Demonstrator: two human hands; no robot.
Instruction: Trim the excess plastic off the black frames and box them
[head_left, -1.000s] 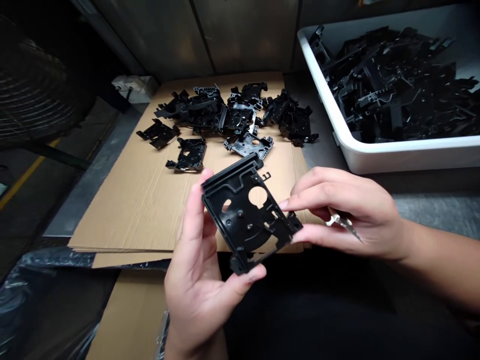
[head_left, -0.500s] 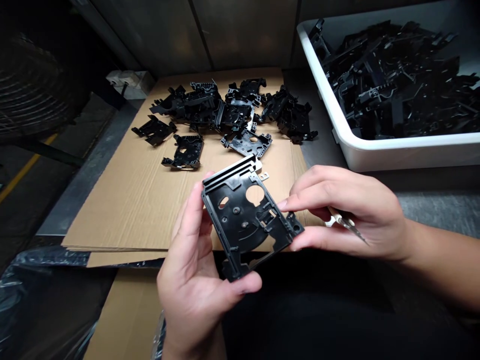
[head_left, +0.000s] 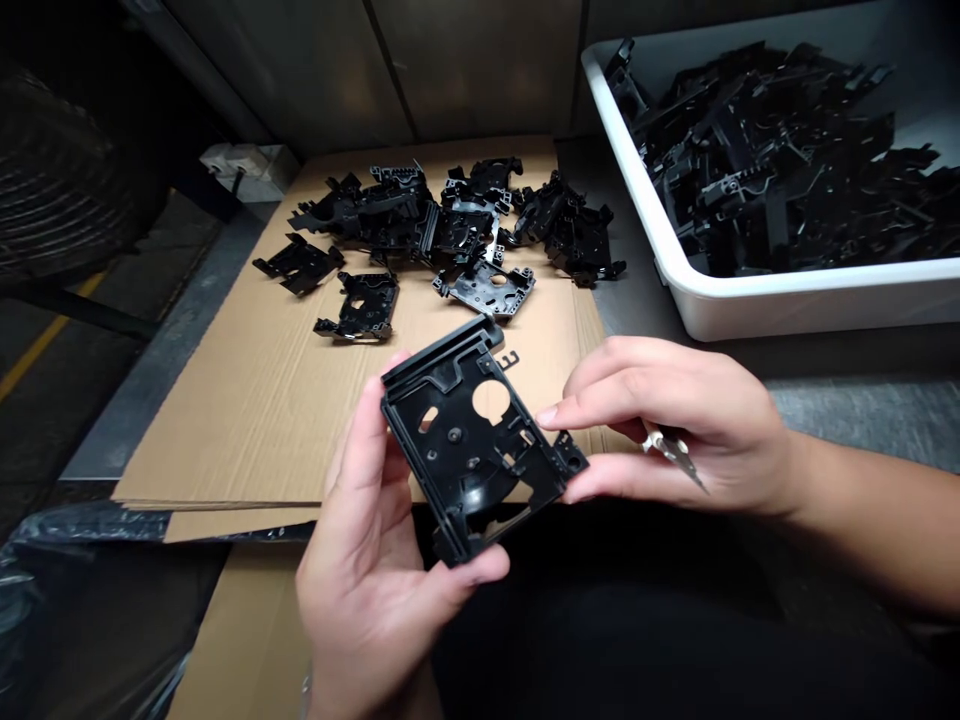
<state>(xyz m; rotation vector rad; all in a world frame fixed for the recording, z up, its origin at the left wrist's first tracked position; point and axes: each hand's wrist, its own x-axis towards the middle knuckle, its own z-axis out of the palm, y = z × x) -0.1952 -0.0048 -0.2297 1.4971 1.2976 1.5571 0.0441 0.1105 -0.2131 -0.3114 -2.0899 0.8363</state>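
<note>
1. Cardboard sheets (head_left: 247, 420) lie stacked flat beyond the left hand, their near edge reaching in behind its fingers.
2. A white tub (head_left: 810, 302) stands beyond the right hand and to its right, heaped with black parts (head_left: 765, 180).
3. A loose cluster of black moulded pieces (head_left: 390, 215) lies on the cardboard beyond both hands, well apart from the fingertips; several overlap.
4. The left hand (head_left: 375, 570), palm up, grips the left side of a black frame, fingers behind its edge and thumb over the lower corner.
5. The right hand (head_left: 675, 420) pinches the frame's right edge between index fingertip and thumb, the other fingers curled.
6. That black frame (head_left: 476, 440) is held tilted between the two hands, above the cardboard's near edge.
7. A small metal tool (head_left: 681, 458) is tucked in the right hand; it seems pointed, though the fingers partly hide it.
</note>
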